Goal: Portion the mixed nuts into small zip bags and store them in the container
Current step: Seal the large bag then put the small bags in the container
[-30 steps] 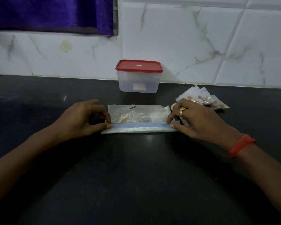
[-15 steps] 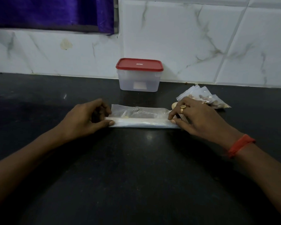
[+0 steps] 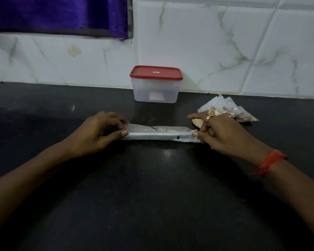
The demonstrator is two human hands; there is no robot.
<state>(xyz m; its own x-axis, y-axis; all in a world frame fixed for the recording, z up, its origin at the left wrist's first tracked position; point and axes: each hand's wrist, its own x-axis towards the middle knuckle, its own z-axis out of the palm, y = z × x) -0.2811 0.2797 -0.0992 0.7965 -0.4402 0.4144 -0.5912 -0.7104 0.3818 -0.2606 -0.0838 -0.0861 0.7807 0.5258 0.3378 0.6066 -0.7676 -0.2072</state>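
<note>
The dark polished stone table (image 3: 152, 187) fills most of the view and meets a white marble-patterned tile wall (image 3: 207, 42) at its back edge, with a purple curtain (image 3: 53, 13) above on the left. At the middle of that back edge stands the clear plastic container with a red lid (image 3: 155, 87), the lid on. In the table's middle lies a long clear plastic bag rolled into a narrow strip (image 3: 158, 135). The left hand (image 3: 96, 134) pinches its left end between thumb and curled fingers (image 3: 114, 119), and the right hand (image 3: 225, 134) pinches its right end, forefinger stretched out. A pile of small clear zip bags holding mixed nuts (image 3: 227, 110) sits toward the back right corner, just behind the right hand. Portioning looks finished and the large bag is being rolled up. The next move probably calls for setting the roll aside, lifting the lid and putting the small bags in.
</note>
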